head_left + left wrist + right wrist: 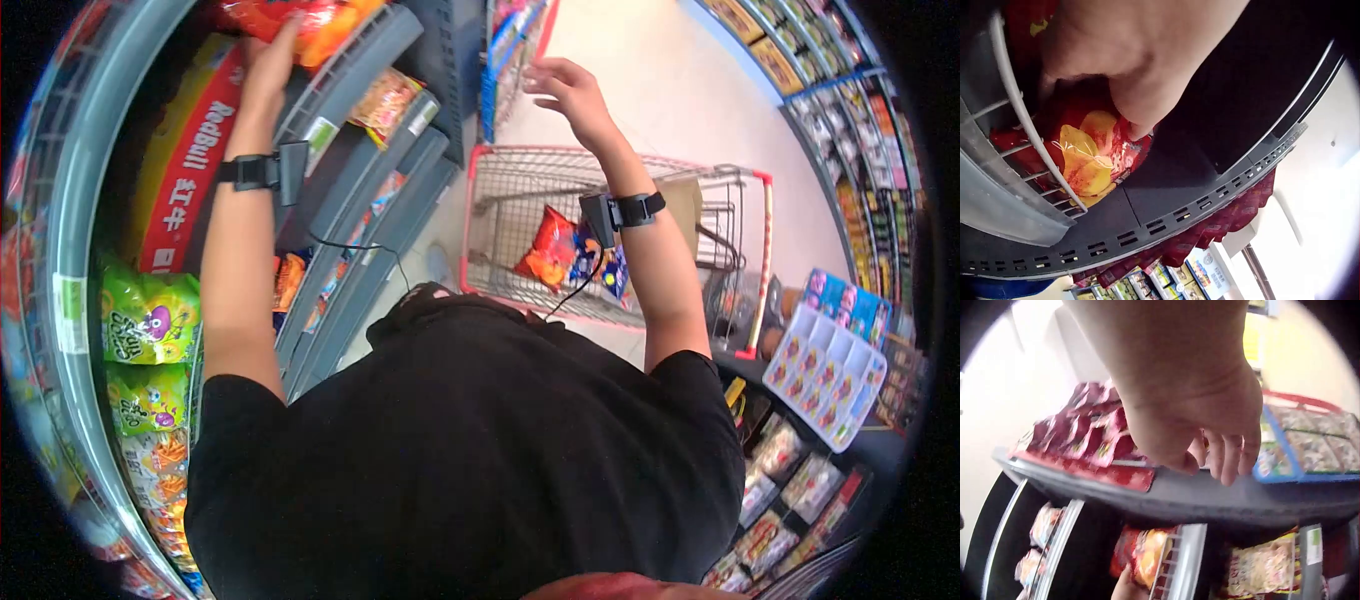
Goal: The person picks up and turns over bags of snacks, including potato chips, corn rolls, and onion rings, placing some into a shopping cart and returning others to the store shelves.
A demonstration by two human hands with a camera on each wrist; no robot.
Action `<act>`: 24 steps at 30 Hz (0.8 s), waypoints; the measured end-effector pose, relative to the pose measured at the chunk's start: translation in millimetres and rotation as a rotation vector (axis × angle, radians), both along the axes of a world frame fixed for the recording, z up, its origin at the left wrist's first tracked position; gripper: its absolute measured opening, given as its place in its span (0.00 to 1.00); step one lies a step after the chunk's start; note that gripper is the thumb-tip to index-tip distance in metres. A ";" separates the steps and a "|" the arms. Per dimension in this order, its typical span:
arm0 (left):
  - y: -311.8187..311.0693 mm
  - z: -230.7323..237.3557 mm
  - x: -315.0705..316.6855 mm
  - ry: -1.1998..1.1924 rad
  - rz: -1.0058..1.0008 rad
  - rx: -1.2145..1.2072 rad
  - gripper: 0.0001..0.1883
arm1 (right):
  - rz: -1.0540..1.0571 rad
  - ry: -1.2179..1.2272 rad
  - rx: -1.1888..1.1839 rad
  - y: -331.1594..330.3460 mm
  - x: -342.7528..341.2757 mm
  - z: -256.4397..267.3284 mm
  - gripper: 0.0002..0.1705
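My left hand [268,75] reaches into the upper shelf at the left and grips a red and orange chip bag [325,38]. In the left wrist view the fingers and thumb of the left hand [1129,69] curl onto the red bag [1088,150], beside the shelf's wire rail [1029,128]. The same bag [1147,553] shows low in the right wrist view, the left hand [1129,589] against it. My right hand [575,98] is raised beyond the cart, fingers loosely bent and holding nothing; its wrist view shows the hand [1200,419] in front of the shelves.
A shopping cart [620,160] stands ahead, with a red bag [552,248] and blue bags [610,268] in it. Green snack bags [150,320] and a Red Bull box [190,160] are on the left shelves. A white tray [825,378] is at the right.
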State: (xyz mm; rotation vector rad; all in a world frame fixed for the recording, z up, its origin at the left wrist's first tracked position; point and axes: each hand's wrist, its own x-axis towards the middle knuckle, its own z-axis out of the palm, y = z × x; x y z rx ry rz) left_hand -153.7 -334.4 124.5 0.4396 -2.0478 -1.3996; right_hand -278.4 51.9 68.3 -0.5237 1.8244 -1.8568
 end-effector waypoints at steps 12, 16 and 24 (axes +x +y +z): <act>58.7 -0.8 42.1 -0.016 0.222 0.025 0.44 | -0.701 -0.461 0.464 299.3 38.0 -261.1 0.19; 90.3 -5.8 51.0 0.044 0.229 -0.054 0.41 | -0.496 -0.067 0.705 284.7 36.9 -293.6 0.29; 194.6 -62.4 137.8 -0.185 -0.012 0.105 0.25 | -0.099 0.557 0.752 230.3 4.9 -347.8 0.30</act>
